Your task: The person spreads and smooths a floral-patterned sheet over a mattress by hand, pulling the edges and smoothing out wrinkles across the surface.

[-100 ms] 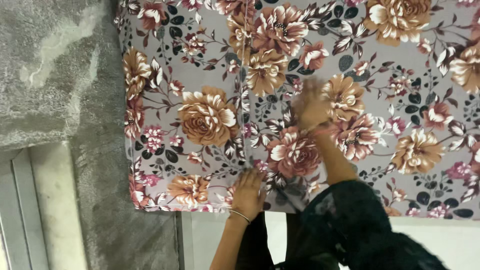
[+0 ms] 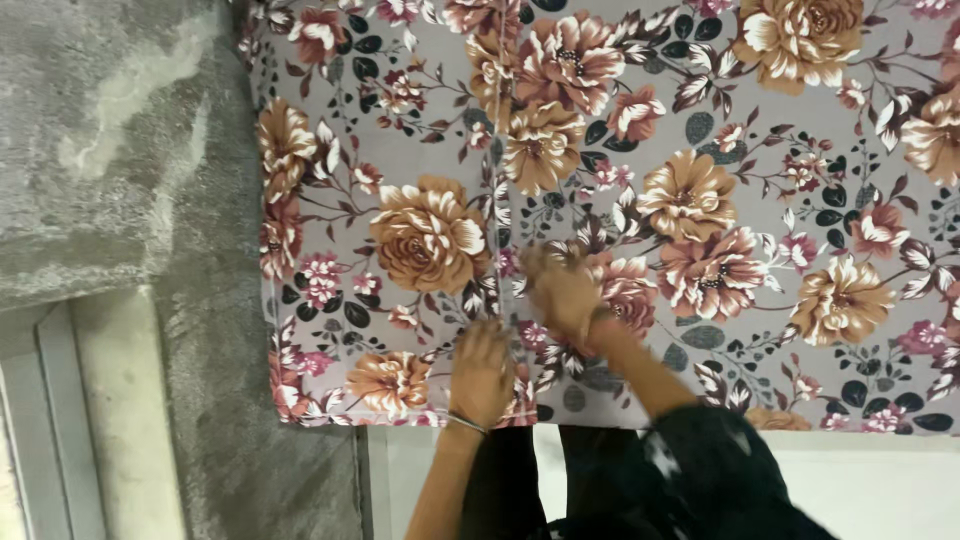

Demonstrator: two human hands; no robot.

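A grey cloth (image 2: 800, 150) printed with large brown, pink and cream flowers lies spread flat and fills most of the view. A folded edge or seam (image 2: 497, 180) runs down it left of centre. My left hand (image 2: 482, 372), with a thin bangle on the wrist, rests on the cloth by that seam near the front edge. My right hand (image 2: 562, 288), blurred by motion, lies on the cloth just right of the seam, close above the left hand. I cannot tell whether either hand pinches the cloth. A dark sleeve (image 2: 700, 470) covers my right arm.
Rough grey concrete (image 2: 110, 150) lies to the left of the cloth. A pale strip and a metal rail (image 2: 60, 420) run along the lower left. A pale floor (image 2: 880, 480) shows below the cloth's front edge.
My right hand has drawn back toward me and to the left, from the middle of the cloth to the seam. My left hand has slid a little farther up the cloth.
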